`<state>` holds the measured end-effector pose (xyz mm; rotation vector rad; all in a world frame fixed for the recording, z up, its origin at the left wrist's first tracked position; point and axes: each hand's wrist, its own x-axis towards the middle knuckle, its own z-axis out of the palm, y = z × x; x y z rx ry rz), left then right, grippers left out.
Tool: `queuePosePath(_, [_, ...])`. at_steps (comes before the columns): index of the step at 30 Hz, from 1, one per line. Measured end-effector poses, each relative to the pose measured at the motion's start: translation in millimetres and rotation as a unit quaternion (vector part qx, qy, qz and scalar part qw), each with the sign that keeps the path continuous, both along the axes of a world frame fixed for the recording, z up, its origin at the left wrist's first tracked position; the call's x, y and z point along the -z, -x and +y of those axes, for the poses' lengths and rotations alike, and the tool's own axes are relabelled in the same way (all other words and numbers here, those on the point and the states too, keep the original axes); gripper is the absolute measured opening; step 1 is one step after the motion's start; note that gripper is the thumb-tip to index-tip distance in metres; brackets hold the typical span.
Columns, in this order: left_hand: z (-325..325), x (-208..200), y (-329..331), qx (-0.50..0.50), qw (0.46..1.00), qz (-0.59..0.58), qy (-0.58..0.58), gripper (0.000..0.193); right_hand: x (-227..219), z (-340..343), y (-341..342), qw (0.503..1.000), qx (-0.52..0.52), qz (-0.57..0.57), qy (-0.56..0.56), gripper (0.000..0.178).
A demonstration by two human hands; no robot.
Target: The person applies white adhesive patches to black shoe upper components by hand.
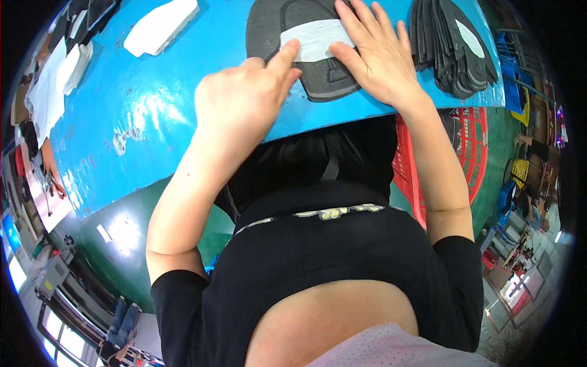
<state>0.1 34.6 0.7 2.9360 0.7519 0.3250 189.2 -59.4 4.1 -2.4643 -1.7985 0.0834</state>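
Note:
A white oblong patch (315, 40) lies across a dark grey flat, rounded piece (330, 84) like a shoe part, at the table's front edge. My left hand (241, 95) comes from the left; its index fingertip presses the patch's left end, with the thumb just below. Its other fingers are curled under, and whatever they may hold is hidden. My right hand (382, 64) lies flat with fingers spread over the right end of the patch and the grey piece. Another dark grey area (262, 33) shows beside the piece, partly behind my left hand.
A fanned stack of dark grey pieces (449, 52) is at the right of the blue table (140, 116). A stack of white patches (160, 27) lies at the far left, more white pieces (74, 67) beyond it. Below the table's right edge stands a red plastic basket (413, 177).

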Motion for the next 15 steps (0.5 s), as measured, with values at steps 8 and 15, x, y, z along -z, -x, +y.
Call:
queuePosePath(8, [-2, 5, 23, -0.015, 0.991, -0.11, 0.076, 0.035, 29, -9, -31, 0.982, 0.029, 0.045, -0.183, 0.067])
queuePosePath(15, [-9, 7, 57, -0.141, 0.922, -0.224, 0.281, 0.049, 20, -1, -11, 0.947, 0.01, 0.023, -0.319, 0.036])
